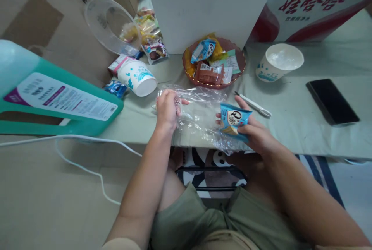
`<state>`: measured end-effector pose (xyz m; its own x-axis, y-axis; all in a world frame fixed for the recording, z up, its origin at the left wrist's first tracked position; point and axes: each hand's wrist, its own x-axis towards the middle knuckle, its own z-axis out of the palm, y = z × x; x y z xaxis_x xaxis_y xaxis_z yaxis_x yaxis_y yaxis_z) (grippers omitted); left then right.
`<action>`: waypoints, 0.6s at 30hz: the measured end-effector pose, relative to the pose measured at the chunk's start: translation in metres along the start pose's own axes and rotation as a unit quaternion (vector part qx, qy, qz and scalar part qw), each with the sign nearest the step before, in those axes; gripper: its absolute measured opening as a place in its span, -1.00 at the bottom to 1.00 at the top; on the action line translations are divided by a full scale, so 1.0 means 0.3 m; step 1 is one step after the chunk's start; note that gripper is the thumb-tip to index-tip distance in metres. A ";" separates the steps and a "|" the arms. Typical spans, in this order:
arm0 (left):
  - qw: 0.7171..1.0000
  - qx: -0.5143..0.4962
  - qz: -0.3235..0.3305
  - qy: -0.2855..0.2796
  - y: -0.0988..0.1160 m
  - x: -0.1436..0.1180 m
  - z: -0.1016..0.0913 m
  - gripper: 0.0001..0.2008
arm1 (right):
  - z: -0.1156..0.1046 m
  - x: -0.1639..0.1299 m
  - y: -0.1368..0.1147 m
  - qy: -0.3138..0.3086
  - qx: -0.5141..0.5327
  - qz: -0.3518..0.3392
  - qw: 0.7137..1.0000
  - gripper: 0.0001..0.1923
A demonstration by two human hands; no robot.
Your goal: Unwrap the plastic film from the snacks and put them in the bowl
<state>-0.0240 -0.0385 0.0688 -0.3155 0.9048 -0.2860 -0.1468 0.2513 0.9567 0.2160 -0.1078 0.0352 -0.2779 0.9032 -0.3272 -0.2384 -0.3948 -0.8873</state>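
A blue snack packet (235, 119) is in my right hand (257, 132), gripped between thumb and fingers. My left hand (167, 110) is closed on the left end of a clear plastic bag (200, 107), which stretches across toward the packet. The bag's crumpled lower right part hangs at the table's front edge, below the packet. Beyond the bag stands a pink bowl (215, 84) with several wrapped snacks in it, among them another blue packet (203, 50). Just behind my right hand lies a white pen (254, 105).
On the left are a jug of green liquid (87, 124), a paper cup on its side (136, 77), a clear round lid (95, 21) and several snack packets. A paper cup (270, 64) and a phone (333, 101) are on the right. Boxes (203, 10) stand behind. A white cable (95, 137) hangs at front left.
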 end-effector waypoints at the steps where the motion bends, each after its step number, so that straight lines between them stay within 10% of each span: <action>1: 1.000 0.000 0.001 0.009 0.002 0.007 -0.005 -0.86 | -0.007 -0.009 -0.005 0.017 0.018 -0.013 1.000 0.03; 8: 0.997 0.038 -0.026 -0.060 0.016 0.031 -0.021 -0.85 | -0.083 -0.026 -0.073 0.145 -0.045 -0.150 0.977 -0.52; 11: 0.990 0.048 -0.038 -0.126 0.017 0.029 -0.012 -0.84 | -0.099 0.106 -0.178 0.230 -0.256 -0.282 0.896 -0.44; 15: 0.980 0.057 -0.021 -0.190 0.003 0.032 -0.010 -0.83 | -0.079 0.291 -0.332 0.167 -0.476 -0.369 0.781 -0.34; 18: 0.973 0.075 -0.008 -0.218 -0.004 0.036 -0.027 -0.84 | -0.042 0.285 -0.324 0.146 -0.523 -0.372 0.753 -0.50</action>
<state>-0.0347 -0.0319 0.0641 0.1184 0.9517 -0.2833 0.0011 0.2852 0.9585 0.2270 0.0100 0.0895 -0.1772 0.8680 0.4639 0.6789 0.4490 -0.5809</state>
